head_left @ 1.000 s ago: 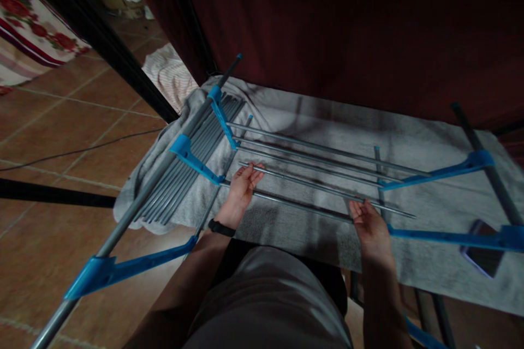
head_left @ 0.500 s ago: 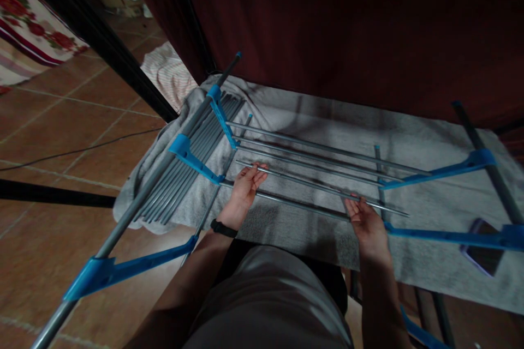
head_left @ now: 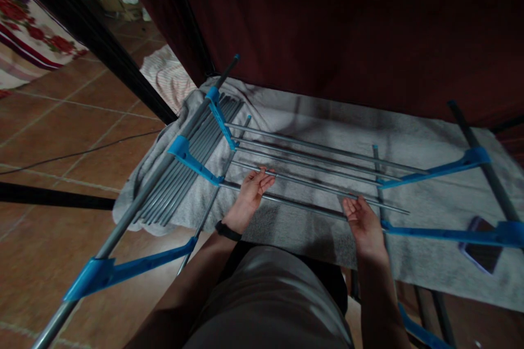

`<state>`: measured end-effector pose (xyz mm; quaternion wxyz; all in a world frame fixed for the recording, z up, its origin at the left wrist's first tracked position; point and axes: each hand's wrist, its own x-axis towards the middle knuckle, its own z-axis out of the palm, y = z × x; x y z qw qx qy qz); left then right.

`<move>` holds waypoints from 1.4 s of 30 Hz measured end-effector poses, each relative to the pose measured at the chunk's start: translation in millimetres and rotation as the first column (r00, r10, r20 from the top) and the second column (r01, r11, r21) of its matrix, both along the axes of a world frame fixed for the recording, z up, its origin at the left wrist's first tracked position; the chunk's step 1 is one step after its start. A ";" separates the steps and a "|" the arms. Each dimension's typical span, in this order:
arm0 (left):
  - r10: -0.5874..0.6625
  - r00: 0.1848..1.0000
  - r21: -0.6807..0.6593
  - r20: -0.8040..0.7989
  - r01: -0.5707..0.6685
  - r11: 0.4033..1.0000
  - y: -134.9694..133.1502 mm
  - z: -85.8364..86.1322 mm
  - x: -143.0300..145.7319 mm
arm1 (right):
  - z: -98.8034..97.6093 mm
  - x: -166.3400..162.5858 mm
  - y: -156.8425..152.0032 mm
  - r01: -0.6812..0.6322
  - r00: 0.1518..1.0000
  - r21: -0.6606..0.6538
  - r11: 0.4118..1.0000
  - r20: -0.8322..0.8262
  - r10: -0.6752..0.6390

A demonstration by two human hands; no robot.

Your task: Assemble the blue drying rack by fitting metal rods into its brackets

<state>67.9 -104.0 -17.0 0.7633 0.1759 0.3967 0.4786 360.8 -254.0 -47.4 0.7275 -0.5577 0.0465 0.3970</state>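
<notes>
A loose grey metal rod (head_left: 311, 184) lies across a partly built drying rack, and both my hands hold it palm up. My left hand (head_left: 250, 193) pinches the rod near its left end, close to the blue bracket (head_left: 223, 120) that carries the other rails. My right hand (head_left: 362, 221) supports the rod farther right, beside a short upright grey tube (head_left: 375, 166). Three fitted rails (head_left: 311, 147) run from the left bracket to the right blue bracket (head_left: 442, 170). A black band sits on my left wrist.
A grey towel (head_left: 311, 114) lies under the rack. A bundle of spare grey rods (head_left: 180, 185) rests at its left edge. A phone (head_left: 481, 242) lies at the right. A dark red curtain (head_left: 327, 22) hangs behind. A cable (head_left: 82, 150) crosses the tiled floor.
The loose rod has slid a little to the left, toward the left blue bracket. Both hands moved with it, slightly up and away from me.
</notes>
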 end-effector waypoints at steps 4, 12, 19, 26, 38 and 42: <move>-0.012 1.000 0.005 -0.005 0.012 1.000 -4.7 3.9 4.5 | 5.5 -1.7 1.2 0.023 0.999 -0.004 1.000 -0.039 -0.023; -0.031 1.000 0.002 -0.006 0.031 1.000 -7.3 3.5 9.0 | 9.0 -3.8 1.9 0.010 1.000 -0.012 1.000 -0.027 -0.010; -0.025 1.000 -0.029 -0.002 0.025 0.999 -8.2 3.6 13.1 | 11.8 -7.9 1.9 0.005 1.000 -0.010 1.000 0.002 -0.005; -0.039 0.999 0.000 -0.001 0.039 0.999 -11.6 6.7 16.3 | 11.3 -11.6 -5.0 -0.016 1.000 0.081 0.997 0.026 0.014; -0.073 0.997 0.069 -0.010 0.074 0.995 -12.2 6.6 18.2 | 2.7 -7.8 -5.6 -0.011 1.000 0.110 0.994 0.014 0.010; -0.080 0.997 0.086 -0.012 0.080 0.993 -12.7 7.3 19.6 | 4.7 -9.4 -6.4 -0.014 1.000 0.112 0.994 0.024 0.011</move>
